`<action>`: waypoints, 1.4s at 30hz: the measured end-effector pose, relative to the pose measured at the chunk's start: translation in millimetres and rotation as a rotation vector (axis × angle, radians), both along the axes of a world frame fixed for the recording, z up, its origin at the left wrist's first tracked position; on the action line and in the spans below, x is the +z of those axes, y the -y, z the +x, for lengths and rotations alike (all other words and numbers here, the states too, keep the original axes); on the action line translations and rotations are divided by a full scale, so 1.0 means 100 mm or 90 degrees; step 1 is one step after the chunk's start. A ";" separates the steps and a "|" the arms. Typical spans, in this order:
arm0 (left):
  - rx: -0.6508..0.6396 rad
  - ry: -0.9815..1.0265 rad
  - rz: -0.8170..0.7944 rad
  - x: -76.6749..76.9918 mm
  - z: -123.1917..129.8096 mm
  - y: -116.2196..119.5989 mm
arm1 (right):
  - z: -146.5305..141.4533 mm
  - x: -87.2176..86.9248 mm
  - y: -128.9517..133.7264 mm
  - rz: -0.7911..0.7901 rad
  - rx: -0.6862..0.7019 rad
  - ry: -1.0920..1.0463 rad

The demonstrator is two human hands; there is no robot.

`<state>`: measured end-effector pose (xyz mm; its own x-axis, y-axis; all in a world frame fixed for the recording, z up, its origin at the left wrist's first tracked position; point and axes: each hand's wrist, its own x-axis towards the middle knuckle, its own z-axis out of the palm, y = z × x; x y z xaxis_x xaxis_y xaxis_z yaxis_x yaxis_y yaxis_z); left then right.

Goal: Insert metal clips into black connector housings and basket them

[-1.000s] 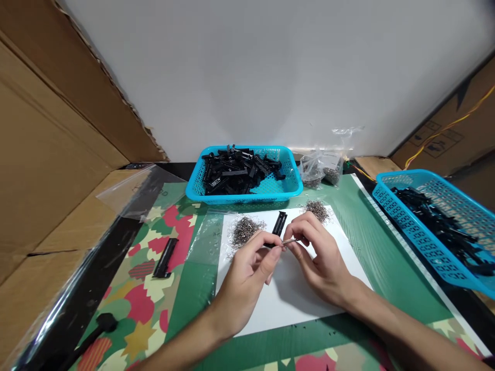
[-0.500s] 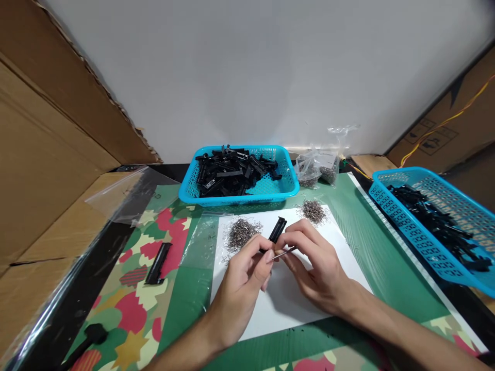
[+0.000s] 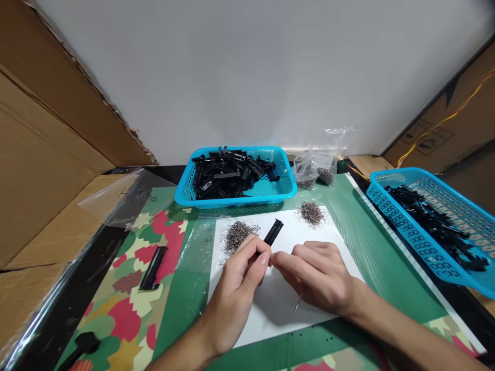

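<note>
My left hand point(image 3: 240, 288) is closed round a narrow black plastic part point(image 3: 274, 233), whose far end sticks up past the fingers over the white paper. The thumb and index fingertips of my right hand point(image 3: 317, 273) meet the left fingertips at the part's near end; what they pinch there is hidden. A thin metal rod point(image 3: 297, 303) pokes out below my right palm, held in that hand. Beyond the hands, two piles of small wire pieces, one at left point(image 3: 237, 236) and one at right point(image 3: 311, 213), lie on the white paper point(image 3: 278, 322).
A blue basket point(image 3: 235, 202) of black parts stands at the back; another blue basket point(image 3: 421, 251) is on the right. Bags of metal pieces point(image 3: 325, 172) sit by the wall. One black part point(image 3: 153, 268) lies on the patterned sheet at left, near a dark object point(image 3: 85, 342).
My right hand has turned palm-down and lowered, so the metal rod now points down beneath it instead of across to the left fingertips. My left hand keeps the black part.
</note>
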<state>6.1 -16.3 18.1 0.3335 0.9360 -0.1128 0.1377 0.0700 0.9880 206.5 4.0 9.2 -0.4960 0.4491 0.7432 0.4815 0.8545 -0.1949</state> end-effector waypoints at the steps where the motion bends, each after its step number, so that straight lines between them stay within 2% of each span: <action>1: -0.006 -0.008 0.011 0.02 0.00 0.00 | -0.01 0.01 0.00 -0.002 0.002 -0.010; 5: -0.022 -0.017 0.045 0.05 -0.01 0.01 | -0.02 0.03 0.01 -0.024 -0.009 -0.086; 10: -0.011 -0.013 0.072 -0.04 -0.04 0.01 | -0.04 0.08 0.03 -0.059 -0.039 -0.165; 15: 0.102 0.100 0.122 -0.11 -0.02 0.04 | -0.05 0.10 0.05 -0.076 -0.042 -0.172; 20: 0.144 0.081 0.158 -0.12 0.00 0.05 | -0.04 0.06 0.07 -0.046 -0.010 -0.146; 28: 0.136 0.044 0.216 -0.11 0.01 0.03 | -0.01 0.09 0.06 -0.016 0.006 -0.103; 35: 0.109 0.020 0.255 -0.08 -0.02 0.02 | -0.03 0.08 0.07 -0.072 0.040 -0.161; 42: 0.089 0.018 0.247 -0.05 -0.05 0.01 | -0.05 0.07 0.09 -0.089 0.045 -0.191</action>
<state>1.0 -17.6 13.1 0.1980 0.9436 0.2654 0.1257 -0.2929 0.9478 201.2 -4.9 16.2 -0.2981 0.5286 0.7948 0.3251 0.8391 -0.4361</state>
